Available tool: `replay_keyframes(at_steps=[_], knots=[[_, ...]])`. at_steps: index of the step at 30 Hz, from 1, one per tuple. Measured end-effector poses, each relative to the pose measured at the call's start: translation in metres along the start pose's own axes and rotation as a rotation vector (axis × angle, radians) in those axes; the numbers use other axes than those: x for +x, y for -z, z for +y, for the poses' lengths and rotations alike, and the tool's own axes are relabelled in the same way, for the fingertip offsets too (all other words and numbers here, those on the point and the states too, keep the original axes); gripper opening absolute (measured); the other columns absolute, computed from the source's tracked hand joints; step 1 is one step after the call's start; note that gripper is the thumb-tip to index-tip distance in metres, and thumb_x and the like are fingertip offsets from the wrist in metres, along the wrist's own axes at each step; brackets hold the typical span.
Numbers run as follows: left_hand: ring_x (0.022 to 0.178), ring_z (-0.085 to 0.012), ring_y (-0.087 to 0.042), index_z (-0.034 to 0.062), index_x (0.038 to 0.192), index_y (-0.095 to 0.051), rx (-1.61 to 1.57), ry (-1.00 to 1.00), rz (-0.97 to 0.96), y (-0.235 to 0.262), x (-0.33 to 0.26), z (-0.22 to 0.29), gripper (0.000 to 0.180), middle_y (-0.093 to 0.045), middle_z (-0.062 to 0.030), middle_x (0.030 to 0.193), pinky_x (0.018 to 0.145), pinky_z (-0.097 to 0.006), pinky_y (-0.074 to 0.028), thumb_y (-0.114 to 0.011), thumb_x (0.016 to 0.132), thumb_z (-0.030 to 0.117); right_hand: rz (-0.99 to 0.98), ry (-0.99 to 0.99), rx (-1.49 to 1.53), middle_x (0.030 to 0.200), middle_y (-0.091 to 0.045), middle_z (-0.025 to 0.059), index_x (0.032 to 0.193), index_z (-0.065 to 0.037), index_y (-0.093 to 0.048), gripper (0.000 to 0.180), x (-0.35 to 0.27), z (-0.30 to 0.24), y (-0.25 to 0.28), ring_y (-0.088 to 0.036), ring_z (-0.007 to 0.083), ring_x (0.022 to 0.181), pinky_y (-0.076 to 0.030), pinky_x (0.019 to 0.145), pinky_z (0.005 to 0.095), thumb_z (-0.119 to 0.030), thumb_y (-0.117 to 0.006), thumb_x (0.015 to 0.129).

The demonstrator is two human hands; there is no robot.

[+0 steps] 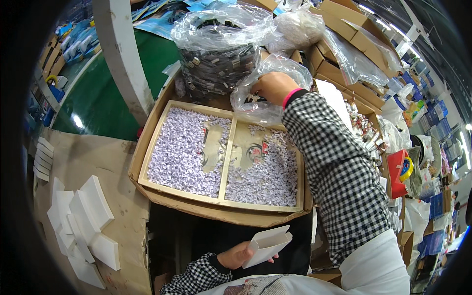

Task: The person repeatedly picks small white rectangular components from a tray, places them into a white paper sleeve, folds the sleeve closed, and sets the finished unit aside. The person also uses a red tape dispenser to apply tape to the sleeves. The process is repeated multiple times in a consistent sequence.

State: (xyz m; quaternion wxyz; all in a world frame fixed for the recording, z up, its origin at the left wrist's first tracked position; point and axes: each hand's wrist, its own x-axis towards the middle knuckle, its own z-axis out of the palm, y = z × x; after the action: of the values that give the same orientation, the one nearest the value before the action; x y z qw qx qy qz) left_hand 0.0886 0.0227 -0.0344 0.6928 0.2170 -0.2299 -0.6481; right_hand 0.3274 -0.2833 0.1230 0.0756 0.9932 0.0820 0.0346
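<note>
My left hand [237,255], low in the middle of the head view, grips a small white cardboard box [268,246] with its top end open and a flap raised. My right hand [275,86] reaches far forward into a clear plastic bag [253,114] with a few dark and pale bits inside. Its fingers are curled downward and pressed together; whatever is between them is hidden. Below that arm lies a shallow wooden tray [225,169] split in two, both halves strewn with small pale folded pieces [184,152].
A large clear bag [219,69] of black USB-plug parts stands behind the tray. The tray rests in a cardboard box [216,210]. White boxes [81,211] are piled on brown cardboard at left. A metal post [123,56] rises by a green surface [86,105]. Cartons [354,29] crowd the right.
</note>
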Motion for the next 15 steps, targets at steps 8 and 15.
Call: replay_keyframes(at_steps=[8,15], knots=[[0.110,-0.0216,-0.053,-0.0050,0.138,-0.029,-0.034,-0.056,0.021,-0.002,-0.001,0.009,0.101,-0.051,-0.0171,0.121,0.097,-0.036,-0.041,-0.049,0.078,0.073,0.028,0.276,-0.334,0.094,-0.065,0.0065,0.086,-0.012,-0.069,0.014,0.002,-0.003,0.005,-0.061,0.0238,0.097,-0.052,0.077,0.0355,-0.015,-0.056,0.081],[0.111,-0.0237,-0.052,-0.0036,0.137,-0.030,-0.107,-0.139,0.097,-0.005,-0.006,0.015,0.104,-0.050,-0.0173,0.121,0.095,-0.038,-0.044,-0.058,0.072,0.073,0.272,0.254,0.026,0.082,-0.065,0.0086,0.097,-0.005,-0.067,0.017,-0.072,0.010,0.082,-0.066,0.0224,0.079,-0.051,0.062,0.0352,-0.017,-0.059,0.088]])
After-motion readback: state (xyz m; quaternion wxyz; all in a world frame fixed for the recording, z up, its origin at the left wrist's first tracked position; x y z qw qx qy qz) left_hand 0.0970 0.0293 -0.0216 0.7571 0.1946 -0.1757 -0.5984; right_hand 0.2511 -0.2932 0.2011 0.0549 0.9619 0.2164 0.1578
